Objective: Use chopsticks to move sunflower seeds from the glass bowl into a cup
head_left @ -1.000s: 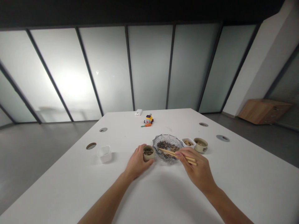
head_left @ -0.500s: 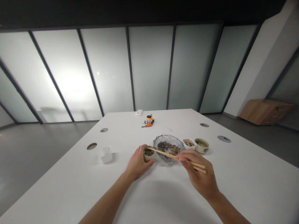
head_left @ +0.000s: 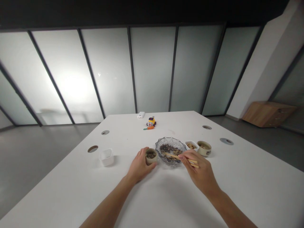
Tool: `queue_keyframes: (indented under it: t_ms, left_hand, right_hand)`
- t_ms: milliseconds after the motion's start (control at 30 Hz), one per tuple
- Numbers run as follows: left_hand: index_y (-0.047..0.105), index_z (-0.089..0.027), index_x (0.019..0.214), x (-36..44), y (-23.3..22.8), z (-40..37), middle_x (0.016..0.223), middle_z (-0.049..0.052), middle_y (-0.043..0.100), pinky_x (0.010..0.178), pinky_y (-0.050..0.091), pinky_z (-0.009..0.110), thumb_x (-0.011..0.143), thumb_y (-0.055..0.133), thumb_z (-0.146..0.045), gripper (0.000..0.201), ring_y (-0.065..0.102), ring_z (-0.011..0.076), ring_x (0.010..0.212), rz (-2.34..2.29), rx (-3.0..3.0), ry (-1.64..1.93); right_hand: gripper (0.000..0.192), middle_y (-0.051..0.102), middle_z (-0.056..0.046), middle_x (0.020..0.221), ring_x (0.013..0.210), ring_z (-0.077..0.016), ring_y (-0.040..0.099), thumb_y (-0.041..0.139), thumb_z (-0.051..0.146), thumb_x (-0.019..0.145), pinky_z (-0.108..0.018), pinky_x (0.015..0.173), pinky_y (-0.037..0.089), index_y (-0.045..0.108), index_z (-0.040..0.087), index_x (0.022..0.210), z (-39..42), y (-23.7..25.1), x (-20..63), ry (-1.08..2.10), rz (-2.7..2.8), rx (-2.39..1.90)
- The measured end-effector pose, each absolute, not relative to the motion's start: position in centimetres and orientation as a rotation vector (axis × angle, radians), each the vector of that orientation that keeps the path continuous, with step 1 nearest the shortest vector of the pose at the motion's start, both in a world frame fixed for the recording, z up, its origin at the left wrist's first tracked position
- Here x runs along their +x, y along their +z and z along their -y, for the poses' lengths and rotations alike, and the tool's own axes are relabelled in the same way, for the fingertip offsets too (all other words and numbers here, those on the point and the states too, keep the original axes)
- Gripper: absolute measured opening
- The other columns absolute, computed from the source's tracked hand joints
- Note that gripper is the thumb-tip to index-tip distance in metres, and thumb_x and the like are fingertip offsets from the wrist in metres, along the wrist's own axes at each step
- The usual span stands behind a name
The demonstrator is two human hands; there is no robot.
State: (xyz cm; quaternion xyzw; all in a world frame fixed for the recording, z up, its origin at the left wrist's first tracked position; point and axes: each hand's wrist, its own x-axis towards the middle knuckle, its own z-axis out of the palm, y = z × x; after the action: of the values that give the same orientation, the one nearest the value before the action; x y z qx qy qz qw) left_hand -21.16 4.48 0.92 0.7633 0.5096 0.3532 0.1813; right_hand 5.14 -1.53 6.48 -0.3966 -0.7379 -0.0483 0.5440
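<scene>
My left hand (head_left: 140, 166) is wrapped around the side of a small ceramic cup (head_left: 151, 160) on the table, which has dark striped seeds in it. In my right hand (head_left: 198, 171) is a pair of wooden chopsticks (head_left: 174, 155), their tips low over the clear glass bowl (head_left: 158, 146). Sunflower seeds (head_left: 166, 148) lie in that bowl, some dark, some lighter brown. Whether the tips pinch a seed is too small to tell. Just behind my right hand stand a white dish (head_left: 195, 149) of light brown pieces and a second ceramic cup (head_left: 203, 151).
A white plastic tub (head_left: 106, 161) stands left on the white table (head_left: 78, 186). Farther back are a yellow toy vehicle (head_left: 151, 121), an orange-handled toy screwdriver (head_left: 149, 128) and a white box-shaped device (head_left: 141, 115). Round cable holes (head_left: 92, 148) are cut near the table's sides.
The chopstick tips have left the rim of the cup and moved right, down to the glass bowl, with my right hand shifting slightly. My left hand keeps its hold.
</scene>
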Motion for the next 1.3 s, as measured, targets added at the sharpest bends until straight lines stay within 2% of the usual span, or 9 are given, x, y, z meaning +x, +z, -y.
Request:
queue_keyframes:
  t_ms: [433, 700, 1300]
  left_hand:
    - [0.055, -0.023, 0.137, -21.01, 1.28, -4.30, 0.140, 0.013, 0.063, 0.112, 0.048, 0.045, 0.082, 0.080, -0.026, 0.060, 0.062, 0.0315, 0.130, -1.428, 2.166, 1.004]
    - [0.055, -0.023, 0.137, -20.95, 1.06, -4.38, 0.140, 0.012, 0.063, 0.112, 0.048, 0.044, 0.082, 0.080, -0.025, 0.061, 0.062, 0.0311, 0.130, -1.417, 2.176, 1.016]
    - [0.056, -0.022, 0.136, -20.94, 1.38, -4.15, 0.138, 0.013, 0.064, 0.110, 0.049, 0.044, 0.081, 0.081, -0.025, 0.060, 0.063, 0.0322, 0.128, -1.432, 2.162, 1.012]
  right_hand:
    - [0.016, 0.073, -0.003, 0.087, 0.080, -0.0181, 0.074, 0.063, 0.023, 0.104, -0.026, 0.073, 0.058, 0.071, 0.023, 0.090, 1.47, 6.19, 5.30, -0.051, 1.776, -0.938]
    - [0.019, 0.073, -0.004, 0.086, 0.077, -0.0183, 0.073, 0.064, 0.030, 0.104, -0.028, 0.071, 0.059, 0.073, 0.023, 0.090, 1.60, 6.51, 5.28, 0.026, 1.789, -0.957]
    - [0.019, 0.074, -0.005, 0.087, 0.079, -0.0195, 0.074, 0.064, 0.032, 0.105, -0.029, 0.072, 0.060, 0.073, 0.023, 0.090, 1.25, 6.20, 5.56, -0.021, 1.766, -0.967]
